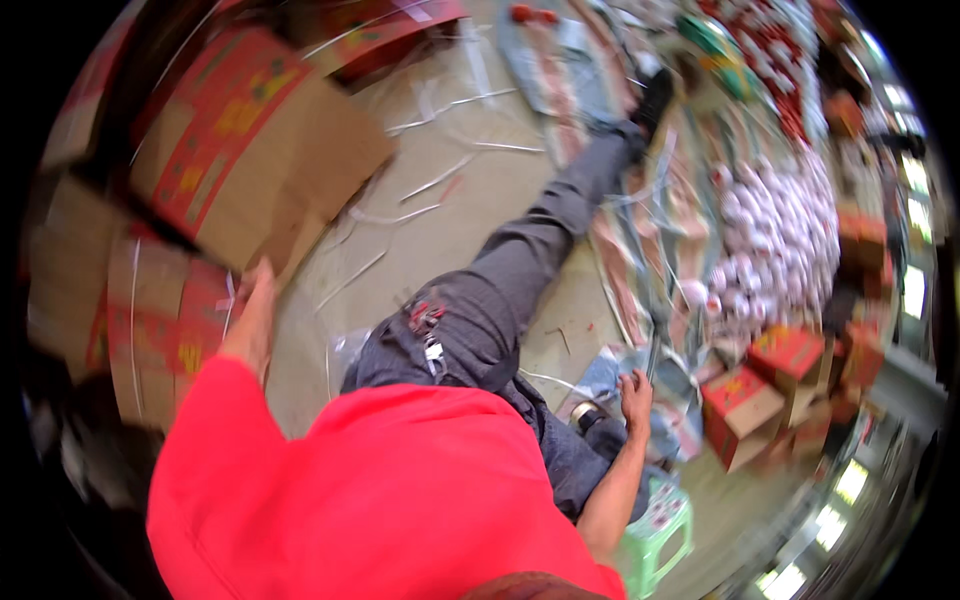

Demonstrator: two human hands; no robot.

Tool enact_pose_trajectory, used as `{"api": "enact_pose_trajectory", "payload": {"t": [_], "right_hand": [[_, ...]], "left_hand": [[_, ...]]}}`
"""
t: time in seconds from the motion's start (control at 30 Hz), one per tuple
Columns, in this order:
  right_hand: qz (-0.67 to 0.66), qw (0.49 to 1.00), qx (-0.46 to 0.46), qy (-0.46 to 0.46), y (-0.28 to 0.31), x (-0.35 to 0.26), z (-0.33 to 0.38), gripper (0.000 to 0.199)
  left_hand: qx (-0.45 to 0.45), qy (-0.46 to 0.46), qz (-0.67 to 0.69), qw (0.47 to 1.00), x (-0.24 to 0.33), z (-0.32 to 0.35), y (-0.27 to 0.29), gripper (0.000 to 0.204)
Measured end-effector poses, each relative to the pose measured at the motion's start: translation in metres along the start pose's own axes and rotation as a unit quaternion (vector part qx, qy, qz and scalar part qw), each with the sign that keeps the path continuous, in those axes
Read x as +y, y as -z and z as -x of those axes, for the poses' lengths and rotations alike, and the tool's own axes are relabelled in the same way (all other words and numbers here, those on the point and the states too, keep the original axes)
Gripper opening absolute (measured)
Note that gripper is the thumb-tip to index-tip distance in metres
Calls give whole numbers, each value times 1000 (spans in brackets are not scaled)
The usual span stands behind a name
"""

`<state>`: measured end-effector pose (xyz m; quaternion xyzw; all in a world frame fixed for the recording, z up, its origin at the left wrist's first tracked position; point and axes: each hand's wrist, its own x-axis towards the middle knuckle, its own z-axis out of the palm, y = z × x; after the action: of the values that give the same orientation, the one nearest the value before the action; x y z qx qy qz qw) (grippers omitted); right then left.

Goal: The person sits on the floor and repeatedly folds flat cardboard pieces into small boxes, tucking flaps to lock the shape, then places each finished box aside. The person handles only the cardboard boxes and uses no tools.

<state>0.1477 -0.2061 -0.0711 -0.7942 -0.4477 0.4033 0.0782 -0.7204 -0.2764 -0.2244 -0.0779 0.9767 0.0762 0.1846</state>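
Note:
My left hand (258,300) is at the lower corner of a tilted brown cardboard box (290,165) with a red printed band, its fingers closed on the edge. The box leans at the left above another red-and-brown box (165,320). Out to the right, my right hand (635,398) has its fingers curled around the end of a thin, dark, stick-like thing (655,355), blurred by motion. Below that hand stands a light green plastic stool (660,535) with a patterned seat.
White strapping strips (440,180) litter the floor at the far middle. A striped sheet (640,235) lies beside my outstretched leg (520,260). Many white, round-ended items in a pile (770,235) lie at the right, near small red-topped cartons (742,415). More boxes are stacked along the left.

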Motion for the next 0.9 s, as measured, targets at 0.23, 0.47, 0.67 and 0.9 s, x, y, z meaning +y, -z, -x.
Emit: {"api": "enact_pose_trajectory", "payload": {"t": [0.23,0.47,0.67,0.9], "right_hand": [[-13,1000,-1,6,58,-7,-57,47],[-16,999,45,-13,87,36,-45,51],[31,999,21,-14,85,34,-35,52],[31,999,22,-14,85,42,-42,52]], "left_hand": [[-358,-40,108,927,3,6,-20,62],[-552,27,286,783,30,32,17,43],[-407,-217,325,825,27,62,27,56],[-85,-43,267,959,23,115,47,70]]}}
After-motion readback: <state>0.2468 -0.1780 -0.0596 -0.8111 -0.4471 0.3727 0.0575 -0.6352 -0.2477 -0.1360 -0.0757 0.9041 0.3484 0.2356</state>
